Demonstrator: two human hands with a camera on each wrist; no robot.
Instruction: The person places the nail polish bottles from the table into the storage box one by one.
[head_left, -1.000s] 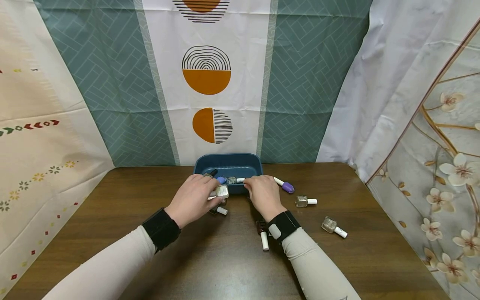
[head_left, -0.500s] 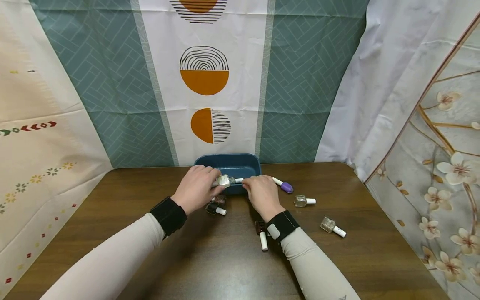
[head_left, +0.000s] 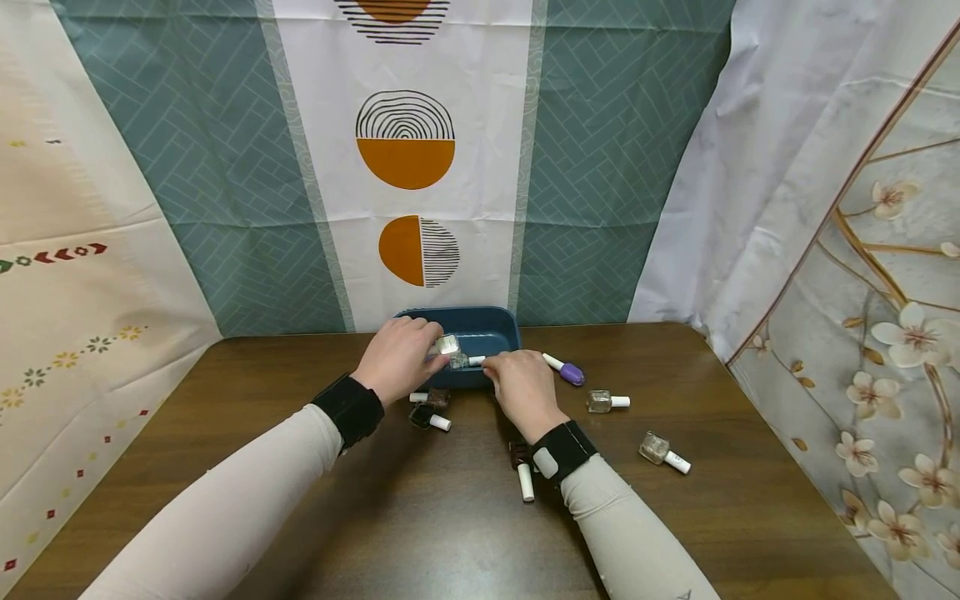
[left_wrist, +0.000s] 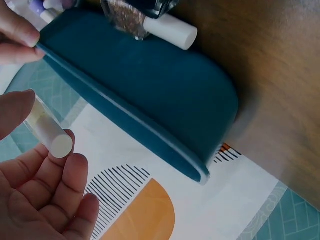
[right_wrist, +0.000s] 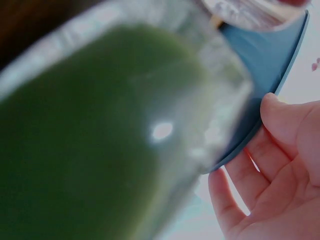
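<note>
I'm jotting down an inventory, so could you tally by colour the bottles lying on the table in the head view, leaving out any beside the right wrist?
Purple bottle: 1
Greyish clear bottles: 2
Brownish bottle: 1
Dark bottle: 1
Total: 5

In the right wrist view a green bottle (right_wrist: 95, 145) is blurred and runs off the left and bottom edges, while a clear, glassy thing (right_wrist: 257, 14) cut by the top edge shows too little to name. From the head, the left hand (head_left: 397, 358) hides most of the pale bottle's (head_left: 448, 344) cap, and the right hand (head_left: 522, 387) covers part of the blue tray's (head_left: 483, 320) front rim. The marking on the rightmost white cap (head_left: 678, 462) is too small to read.
</note>
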